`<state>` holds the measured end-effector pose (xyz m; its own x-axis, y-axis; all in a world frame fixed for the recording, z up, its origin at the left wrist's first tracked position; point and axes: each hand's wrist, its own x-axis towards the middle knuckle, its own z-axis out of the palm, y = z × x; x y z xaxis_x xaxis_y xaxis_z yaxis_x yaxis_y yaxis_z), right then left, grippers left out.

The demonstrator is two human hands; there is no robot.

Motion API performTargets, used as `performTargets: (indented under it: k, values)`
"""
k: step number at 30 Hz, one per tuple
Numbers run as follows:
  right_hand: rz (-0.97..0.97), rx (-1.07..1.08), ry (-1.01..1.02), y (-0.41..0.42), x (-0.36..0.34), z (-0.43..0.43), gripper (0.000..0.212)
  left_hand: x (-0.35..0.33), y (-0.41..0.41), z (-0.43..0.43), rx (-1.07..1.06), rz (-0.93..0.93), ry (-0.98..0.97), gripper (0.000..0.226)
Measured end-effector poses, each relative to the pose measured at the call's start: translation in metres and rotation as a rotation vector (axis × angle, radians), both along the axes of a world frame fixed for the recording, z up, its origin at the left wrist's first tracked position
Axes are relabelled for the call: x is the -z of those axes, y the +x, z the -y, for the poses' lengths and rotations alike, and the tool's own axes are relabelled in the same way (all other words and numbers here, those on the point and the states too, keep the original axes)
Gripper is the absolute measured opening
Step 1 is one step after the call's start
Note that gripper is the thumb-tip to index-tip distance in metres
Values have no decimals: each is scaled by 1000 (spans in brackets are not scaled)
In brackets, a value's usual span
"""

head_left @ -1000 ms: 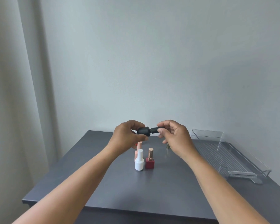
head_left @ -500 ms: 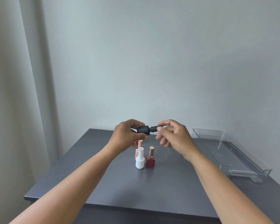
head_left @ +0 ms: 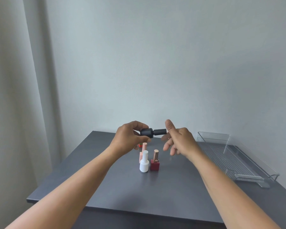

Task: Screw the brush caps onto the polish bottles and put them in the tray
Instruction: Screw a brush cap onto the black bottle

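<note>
Head view | left hand [head_left: 129, 138] grips black polish bottle [head_left: 153, 132] sideways above table [head_left: 172, 187] | right hand [head_left: 180, 139] spread open just beside its cap | clear tray [head_left: 248, 162] at right holds nothing

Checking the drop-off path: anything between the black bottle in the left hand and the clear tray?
Only the right hand, open just right of the black polish bottle held sideways by the left hand. Beyond it, nothing visible before the clear tray; it looks empty.
</note>
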<state>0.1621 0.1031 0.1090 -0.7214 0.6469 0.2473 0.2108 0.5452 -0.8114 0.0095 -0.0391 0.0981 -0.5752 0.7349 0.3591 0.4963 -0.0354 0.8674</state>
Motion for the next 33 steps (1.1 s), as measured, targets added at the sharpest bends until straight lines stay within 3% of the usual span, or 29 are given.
performTargets:
  k: [5,13,19,26,28,33]
  values:
    - [-104,-101,66,6,5,-5,40,3,-5,2,-12,-1,-3,35]
    - [-159,-106,44,1,8,-2,6,7,-1,-1,-18,-32,2,34]
    - [-152,-51,33,-2,9,0,46,9,5,-3,-16,-81,32,33]
    - [-35,-8,-13,-2,7,-6,73,9,4,-5,-15,-108,20,33]
    - [-39,-33,11,0,8,-8,71,9,2,-4,-22,-117,11,33]
    - [-121,-108,111,3,14,-13,26,13,-2,-3,-40,-108,-7,33]
